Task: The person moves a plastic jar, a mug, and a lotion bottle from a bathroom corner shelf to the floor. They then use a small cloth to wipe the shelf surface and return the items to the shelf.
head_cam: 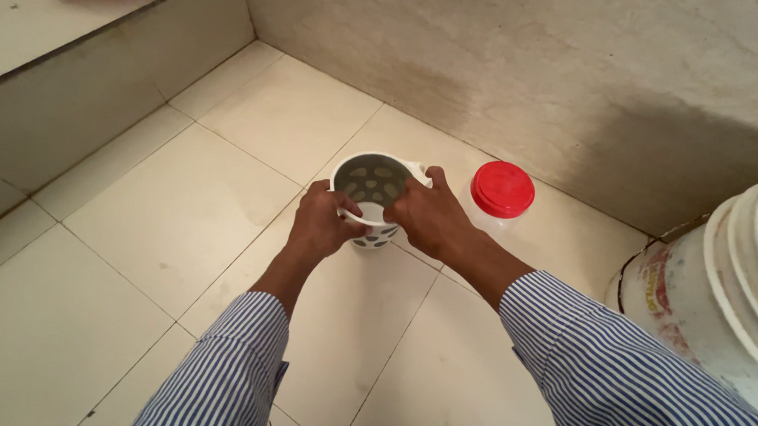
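On floor tiles point(226, 198), hand-held perforated cup point(372, 187)

A clear plastic jar with a round red screw lid point(502, 190) stands on the tiled floor near the wall, just beside the person's right hand point(430, 213). At the right edge a large white plastic bucket point(725, 288) shows only in part, its rim thick and ribbed. On its side sits a worn label point(658, 289), mostly red and yellow with scuffed patches, curving round the bucket's wall; its print is too rubbed and angled to make out clearly.
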